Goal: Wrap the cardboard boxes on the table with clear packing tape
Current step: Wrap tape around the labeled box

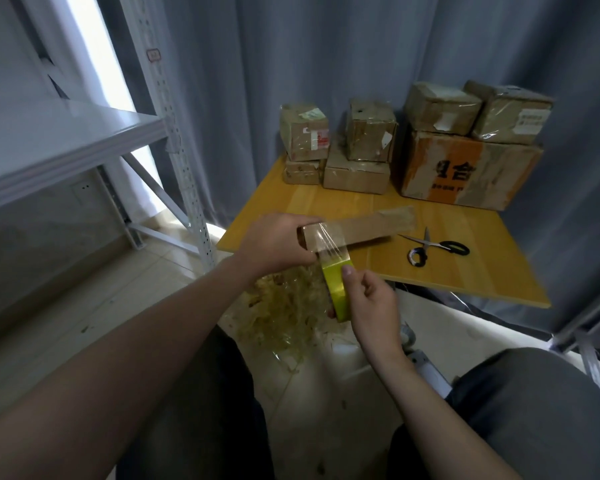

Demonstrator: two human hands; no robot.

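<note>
While the left hand (274, 244) grips the near end of the long, flat brown cardboard box (371, 225), I have the right hand (371, 306) closed round the yellow-cored roll of clear packing tape (336, 289), thumb pressed on its rim. The box's gripped end pokes out past the edge of the yellow wooden table (465, 271), which I judge leaves room to swing the roll around it; its far end reaches over the tabletop, though I cannot tell whether it rests there. A clear strip of tape (329, 244) runs taut from the roll up to that end, so the pull lays it flat. The black-handled scissors (437, 245) lie near the box, handy for cutting. The glossy stacked cardboard boxes (361, 174) at the back look already wrapped to me, and a tangle of tape scraps (284, 313) lies on the floor below.
</note>
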